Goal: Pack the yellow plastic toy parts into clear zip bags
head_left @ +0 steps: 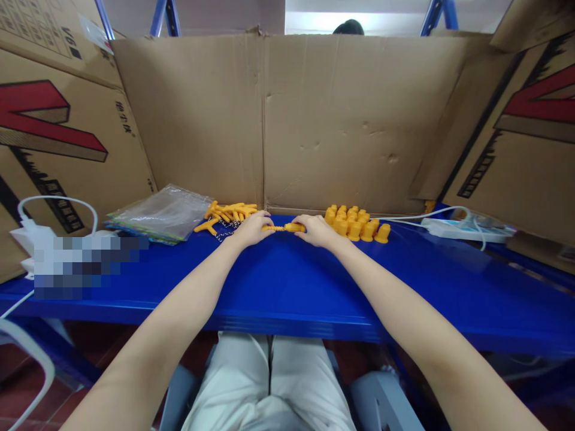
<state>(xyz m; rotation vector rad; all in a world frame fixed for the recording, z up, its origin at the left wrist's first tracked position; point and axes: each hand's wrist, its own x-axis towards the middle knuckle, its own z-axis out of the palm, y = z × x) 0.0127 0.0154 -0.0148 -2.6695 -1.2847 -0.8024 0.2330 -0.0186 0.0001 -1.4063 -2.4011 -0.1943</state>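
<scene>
My left hand (252, 228) and my right hand (315, 230) meet at the far middle of the blue table (287, 281). Between them they hold a small orange plastic part (286, 227), fingers curled on each of its ends. A heap of orange T-shaped pieces (228, 214) lies just left of my left hand, with a bit of metal chain (228, 227) beside it. A cluster of orange cap-shaped pieces (356, 222) stands upright just right of my right hand.
A clear plastic bag (162, 213) lies at the left. White chargers and cables (31, 236) sit at the far left, a white power strip (462, 227) at the right. Cardboard walls (341, 120) enclose the table. Someone's head (348, 27) shows above the back wall.
</scene>
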